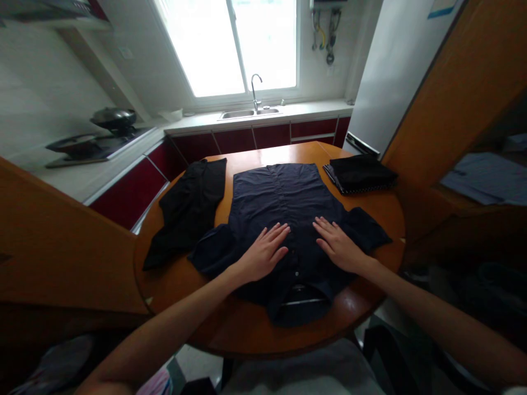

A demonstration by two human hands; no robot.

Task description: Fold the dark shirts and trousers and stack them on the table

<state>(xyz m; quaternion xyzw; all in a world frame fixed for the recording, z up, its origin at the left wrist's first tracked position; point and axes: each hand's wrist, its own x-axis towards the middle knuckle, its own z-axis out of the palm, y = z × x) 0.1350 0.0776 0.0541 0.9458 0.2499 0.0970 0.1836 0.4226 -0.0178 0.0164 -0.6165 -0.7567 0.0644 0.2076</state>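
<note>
A dark navy button-up shirt [280, 197] lies spread out, front side up, with its collar toward me and its hem toward the window. Its short sleeves reach out to both sides. My left hand [263, 255] rests flat on the shirt, left of the button line, fingers stretched out. On the other side of the buttons, my right hand [337, 247] also lies flat with its fingers extended. Neither hand grips the cloth. Some small buttons show between the hands and the collar.
The shirt lies on a round wooden table [255, 340]. A black garment [191, 203] lies at the left, and a stack of folded dark clothes [362, 173] at the back right. Beyond stand a counter with a sink [236, 114], a stove with pans [113, 118] and a fridge [399, 71].
</note>
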